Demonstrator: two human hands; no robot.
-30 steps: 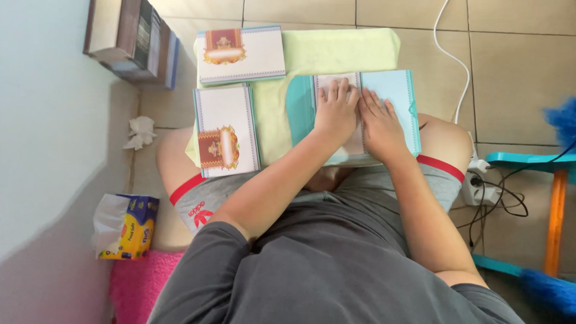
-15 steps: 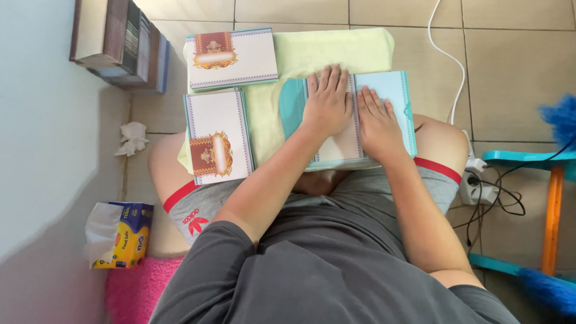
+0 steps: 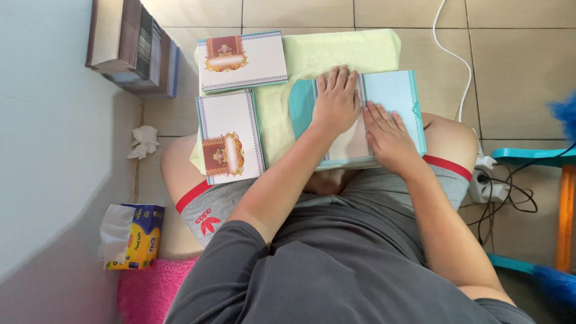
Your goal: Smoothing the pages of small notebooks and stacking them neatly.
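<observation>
Both hands have slid slightly up the open turquoise card (image 3: 388,98) on the lap cushion (image 3: 335,55). Left hand (image 3: 336,103) and right hand (image 3: 389,139) press flat, fingers spread, gripping nothing. Creasing looks underway; next, firm even pressure along the fold.

Left hand (image 3: 336,103) and right hand (image 3: 388,138) lie flat, fingers extended.

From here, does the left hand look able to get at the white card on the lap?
Probably yes: the left hand presses the blue folded card, and the white card lies uncovered close beside it.
</observation>
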